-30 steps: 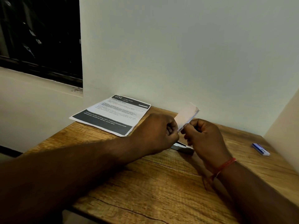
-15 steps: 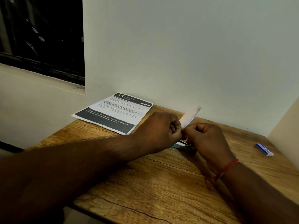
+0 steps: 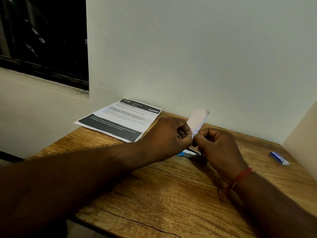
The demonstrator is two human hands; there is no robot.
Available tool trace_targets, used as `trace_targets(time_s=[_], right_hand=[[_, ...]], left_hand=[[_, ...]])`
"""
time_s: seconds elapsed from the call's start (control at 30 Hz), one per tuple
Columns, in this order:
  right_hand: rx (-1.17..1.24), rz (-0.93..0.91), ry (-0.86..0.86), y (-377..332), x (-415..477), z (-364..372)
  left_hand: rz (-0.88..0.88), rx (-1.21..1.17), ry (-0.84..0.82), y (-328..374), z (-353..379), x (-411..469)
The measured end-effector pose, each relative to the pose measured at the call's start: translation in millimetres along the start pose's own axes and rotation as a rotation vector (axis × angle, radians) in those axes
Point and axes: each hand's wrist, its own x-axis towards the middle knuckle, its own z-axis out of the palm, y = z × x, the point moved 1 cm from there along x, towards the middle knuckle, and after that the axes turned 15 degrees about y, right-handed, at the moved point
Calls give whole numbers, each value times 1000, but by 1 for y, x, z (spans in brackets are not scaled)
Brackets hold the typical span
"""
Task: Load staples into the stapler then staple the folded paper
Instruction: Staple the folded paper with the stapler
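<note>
While the stapler (image 3: 188, 152) is lying on the table (image 3: 171, 194) beneath them, the left hand (image 3: 169, 134) and right hand (image 3: 217, 145) are both pinching the folded paper (image 3: 198, 121) at its near end. Judging by this, stapling is coming next, calling for picking the stapler up.

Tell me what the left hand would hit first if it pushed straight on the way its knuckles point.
Most likely the right hand: the left hand points rightward at it, both pinching the folded paper between them. Depth looks matched, though uncertain.

The white folded paper (image 3: 199, 121) stands tilted above the worktop (image 3: 171, 194). The stapler (image 3: 188, 152), blue and silver, lies below it, mostly hidden. The blue staple box (image 3: 279, 158) lies well right.
</note>
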Motion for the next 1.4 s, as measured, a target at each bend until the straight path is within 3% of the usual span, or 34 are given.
trace_targets(time_s=[0.3, 0.43, 0.6, 0.83, 1.0, 1.23, 1.4], right_hand=[[78, -30, 8, 4, 2, 0], [134, -31, 4, 6, 6, -2], [142, -24, -99, 10, 7, 0], [379, 130, -66, 18, 12, 0], [206, 30, -11, 24, 15, 0], [184, 29, -3, 24, 16, 0], [402, 133, -14, 23, 12, 3]], left_hand=[[-68, -122, 41, -8, 2, 4], [-258, -228, 208, -20, -5, 20], [-581, -559, 36, -39, -14, 31], [-467, -514, 37, -42, -9, 27], [-411, -480, 0, -37, -5, 22], [-355, -476, 14, -37, -7, 22], [-339, -450, 53, -37, -9, 23]])
